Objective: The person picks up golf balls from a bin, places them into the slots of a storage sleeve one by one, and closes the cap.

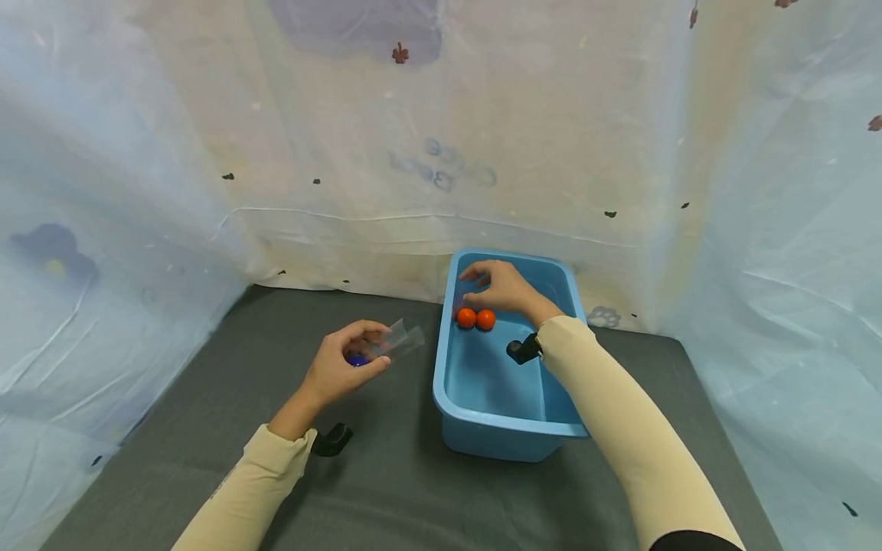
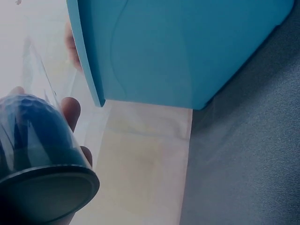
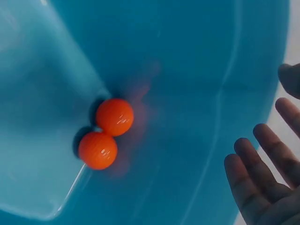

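Note:
My left hand [image 1: 331, 376] grips a clear plastic cup [image 1: 406, 338], held tilted in the air left of a blue tub [image 1: 478, 417]. A dimpled blue ball [image 2: 33, 115], like a golf ball, sits inside at the cup's closed end [image 2: 51, 194]. My right hand [image 1: 506, 289] hovers over the far part of the tub with fingers spread and holds nothing. Below it, two orange balls [image 1: 466, 318] lie side by side on the tub floor against the left wall; the right wrist view shows these orange balls [image 3: 115, 117] apart from my fingers [image 3: 255, 164].
A dark grey cloth [image 1: 386, 490] covers the table under the tub. Pale patterned plastic sheeting [image 1: 441, 138] hangs behind and at both sides, close to the tub's far end.

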{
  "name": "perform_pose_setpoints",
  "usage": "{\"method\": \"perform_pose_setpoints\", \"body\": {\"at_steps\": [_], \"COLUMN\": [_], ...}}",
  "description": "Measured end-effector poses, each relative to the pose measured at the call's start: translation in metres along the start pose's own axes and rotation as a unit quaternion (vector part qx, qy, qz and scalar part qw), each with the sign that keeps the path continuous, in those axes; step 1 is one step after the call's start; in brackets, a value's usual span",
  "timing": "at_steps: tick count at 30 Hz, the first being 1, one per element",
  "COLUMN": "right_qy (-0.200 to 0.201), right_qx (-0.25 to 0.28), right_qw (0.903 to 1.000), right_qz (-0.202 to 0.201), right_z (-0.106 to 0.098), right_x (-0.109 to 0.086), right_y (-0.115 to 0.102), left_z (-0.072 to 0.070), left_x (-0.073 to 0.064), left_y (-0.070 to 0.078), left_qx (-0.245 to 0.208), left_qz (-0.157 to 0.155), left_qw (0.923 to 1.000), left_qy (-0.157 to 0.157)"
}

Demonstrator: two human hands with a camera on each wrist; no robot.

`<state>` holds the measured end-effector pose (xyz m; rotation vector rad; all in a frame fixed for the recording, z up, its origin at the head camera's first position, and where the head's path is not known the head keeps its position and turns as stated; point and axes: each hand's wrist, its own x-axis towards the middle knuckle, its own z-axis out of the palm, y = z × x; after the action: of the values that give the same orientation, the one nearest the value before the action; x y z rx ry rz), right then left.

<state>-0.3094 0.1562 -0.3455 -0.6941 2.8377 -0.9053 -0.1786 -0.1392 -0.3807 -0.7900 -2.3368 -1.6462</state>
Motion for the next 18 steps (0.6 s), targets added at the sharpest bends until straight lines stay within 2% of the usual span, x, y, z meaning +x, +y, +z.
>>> {"method": "perform_pose_setpoints", "body": {"at_steps": [11,18], "right_qy": [-0.055,-0.077], "right_qx": [-0.057,-0.084], "right_qw": [0.9961,0.9917], "right_qz": [0.039,0.06], "right_z": [0.002,0.004], "right_x": [0.016,0.02], "right_y": [0.027,0.042], "left_z": [-0.002,-0.004], "left_x": [-0.002,-0.004], "left_y": [0.001,0.0], "left_qx": [0.006,0.017], "left_qz": [-0.012,-0.015], "left_qw": [0.9999,0.9997], "left_qy": [0.006,0.01]}}
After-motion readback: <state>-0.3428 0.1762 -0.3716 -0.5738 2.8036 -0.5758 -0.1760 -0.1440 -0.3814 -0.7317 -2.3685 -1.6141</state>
